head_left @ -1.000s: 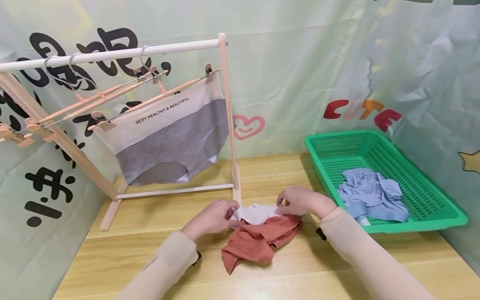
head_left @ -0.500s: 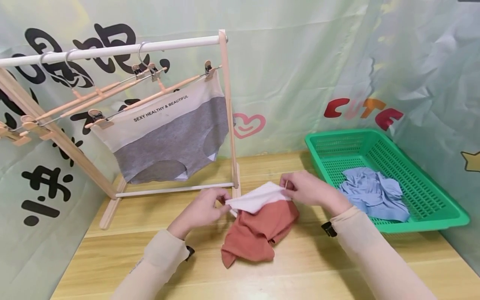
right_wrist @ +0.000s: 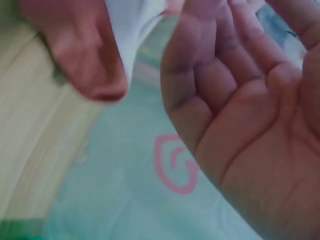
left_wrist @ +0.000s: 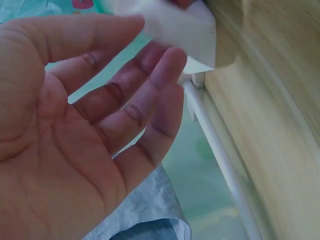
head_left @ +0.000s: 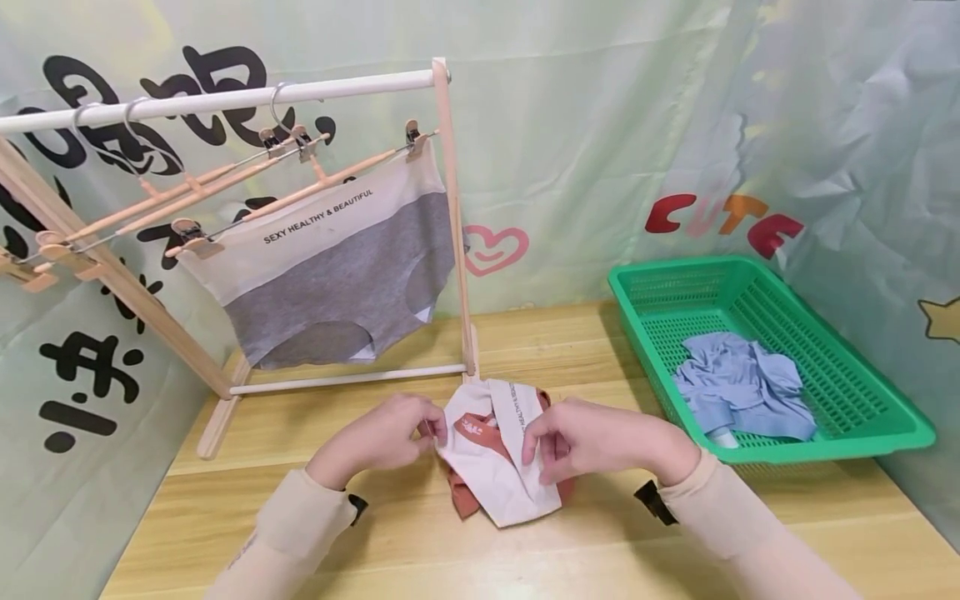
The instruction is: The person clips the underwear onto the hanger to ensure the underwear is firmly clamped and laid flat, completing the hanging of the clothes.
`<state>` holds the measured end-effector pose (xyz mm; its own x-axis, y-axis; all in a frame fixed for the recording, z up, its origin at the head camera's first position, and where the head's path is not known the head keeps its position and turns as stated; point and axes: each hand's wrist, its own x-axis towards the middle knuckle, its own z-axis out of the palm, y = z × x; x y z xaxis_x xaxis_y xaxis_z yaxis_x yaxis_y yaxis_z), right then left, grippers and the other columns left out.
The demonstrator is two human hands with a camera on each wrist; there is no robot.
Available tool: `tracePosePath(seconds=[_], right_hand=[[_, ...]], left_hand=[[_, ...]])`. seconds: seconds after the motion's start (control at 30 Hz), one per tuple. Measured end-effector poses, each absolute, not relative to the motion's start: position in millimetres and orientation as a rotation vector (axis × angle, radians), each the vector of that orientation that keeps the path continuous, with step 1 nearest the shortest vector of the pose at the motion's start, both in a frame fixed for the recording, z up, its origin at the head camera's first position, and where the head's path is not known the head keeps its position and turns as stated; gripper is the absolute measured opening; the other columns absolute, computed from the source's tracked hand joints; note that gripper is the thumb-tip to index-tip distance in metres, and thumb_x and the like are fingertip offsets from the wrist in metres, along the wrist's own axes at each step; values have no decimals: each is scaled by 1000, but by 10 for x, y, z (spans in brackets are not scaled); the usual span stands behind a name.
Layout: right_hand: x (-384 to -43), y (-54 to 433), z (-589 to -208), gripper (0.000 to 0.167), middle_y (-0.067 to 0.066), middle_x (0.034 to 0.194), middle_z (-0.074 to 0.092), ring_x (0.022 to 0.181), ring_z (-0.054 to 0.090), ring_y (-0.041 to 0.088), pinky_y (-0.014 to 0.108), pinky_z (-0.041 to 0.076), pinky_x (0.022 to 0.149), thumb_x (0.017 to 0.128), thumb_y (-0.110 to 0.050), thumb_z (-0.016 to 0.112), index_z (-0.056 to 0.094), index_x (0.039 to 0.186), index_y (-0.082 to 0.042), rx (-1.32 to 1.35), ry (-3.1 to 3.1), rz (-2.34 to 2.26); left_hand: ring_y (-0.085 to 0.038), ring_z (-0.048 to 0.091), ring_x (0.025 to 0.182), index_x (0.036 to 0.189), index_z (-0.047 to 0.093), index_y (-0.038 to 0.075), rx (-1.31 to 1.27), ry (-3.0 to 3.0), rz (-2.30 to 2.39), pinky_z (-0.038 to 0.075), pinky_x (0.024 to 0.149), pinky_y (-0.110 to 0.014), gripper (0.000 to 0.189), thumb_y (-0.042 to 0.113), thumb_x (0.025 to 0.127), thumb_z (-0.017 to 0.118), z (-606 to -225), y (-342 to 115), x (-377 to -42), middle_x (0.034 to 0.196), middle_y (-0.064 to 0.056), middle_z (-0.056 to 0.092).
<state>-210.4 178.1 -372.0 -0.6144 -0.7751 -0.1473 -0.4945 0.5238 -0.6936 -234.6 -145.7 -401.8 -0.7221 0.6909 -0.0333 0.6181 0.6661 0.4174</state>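
A pair of rust-red briefs with a white waistband (head_left: 495, 479) lies bunched before me, the waistband's printed lettering facing up. My left hand (head_left: 390, 433) pinches the waistband's left edge between thumb and forefinger. In the left wrist view, the left hand (left_wrist: 105, 110) has its thumb tip at the white cloth, the other fingers loosely bent. My right hand (head_left: 600, 442) pinches the waistband's right part with bent fingers. In the right wrist view the right hand (right_wrist: 250, 110) shows beside the hanging red cloth (right_wrist: 87, 55), its fingertips cut off by the frame's top.
On the left stands a wooden rack (head_left: 457, 217) with clip hangers (head_left: 187, 187); grey briefs with a pale waistband (head_left: 345, 275) hang from one. A green basket (head_left: 847, 333) at the right holds crumpled blue cloth (head_left: 742, 387). Printed fabric walls enclose the wooden table (head_left: 375, 542).
The white waistband was lifted up and away, then turned over and brought nearer, now covering much of the red cloth. The right hand has moved down and slightly left; the left has moved slightly left.
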Motion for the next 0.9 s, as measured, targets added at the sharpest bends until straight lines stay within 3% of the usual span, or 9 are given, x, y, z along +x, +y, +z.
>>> tracePosePath(seconds=[0.23,0.47,0.63,0.77,0.9], right_hand=[[-2079,1854,-3985,14,-12,75,65,68,57,-1,20,51,67,91,-15,85,72,95,-14,-911,2482,-748],[-1843,1680,-4213,41,-10,72,54,64,47,3,23,43,60,75,-32,98,64,94,-21,-922,2567,-575],[-1760,1535,-4339,46,-12,74,50,64,44,6,27,41,58,70,-34,100,59,86,-22,-979,2693,-362],[-1747,1513,-4392,34,-12,73,51,65,45,6,28,42,58,76,-27,93,59,79,-23,-1025,2765,-320],[-1749,1539,-4431,30,-13,72,48,64,44,3,26,42,58,85,-20,85,57,76,-25,-1061,2765,-357]], left_hand=[[-12,65,81,99,75,12,971,2784,565,55,76,-31,11,2,95,71,-4047,-1246,-2481,88,3,73],[-25,69,83,114,74,12,771,2955,261,57,70,-45,19,12,95,76,-4148,-977,-2769,95,-6,74],[-28,70,81,94,71,13,650,2997,125,58,70,-48,11,21,96,79,-4270,-888,-2899,86,-5,70],[-22,62,72,73,62,15,624,3012,203,51,62,-40,31,25,98,78,-4368,-834,-3014,75,-2,62],[-18,56,69,69,61,15,522,2967,387,44,60,-32,34,22,97,80,-4400,-848,-3105,74,-1,61]])
